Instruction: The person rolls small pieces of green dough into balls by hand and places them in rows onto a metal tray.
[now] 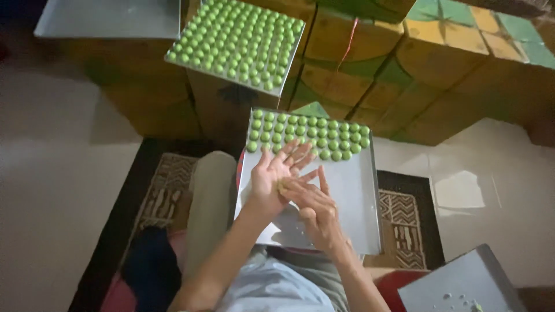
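Over lap, centre of view: left hand (272, 173) spread palm-up, fingers splayed, grasping nothing; small pale-green dough lump (283, 185) resting at base of fingers. Right hand (315, 205) laid across it, fingertips pressing lump onto left palm; not clenched, no true grip, more a flat rolling contact. Lump mostly hidden betw. the two hands, so exact shape not discernible.

Beneath hands: metal tray (352, 196), flat, bare in near half, far half carrying rows of green balls (312, 134) set close, approx. touching. Beyond, upper left: second tray (286, 69), tilted, fully covered w. same green balls. Third tray (110, 20) at top left corner, bare surface showing. Lower right: grey tray (462, 283) w. a few pale crumbs. Patterned rug (404, 214) under all; painted wooden boxes (370, 63) behind.

Handling, judged from look only: lump prob. very light, soft, plastic; deforms under slight pressure, likely a bit tacky vs. skin. Finished balls prob. dent easily, also roll on smooth metal. Best hold: cradled in cupped palm, or pinched lightly at opposite sides w. thumb and forefinger tips, min. squeeze. Trays stiff, thin, smooth; best taken at rim, both sides, kept level.
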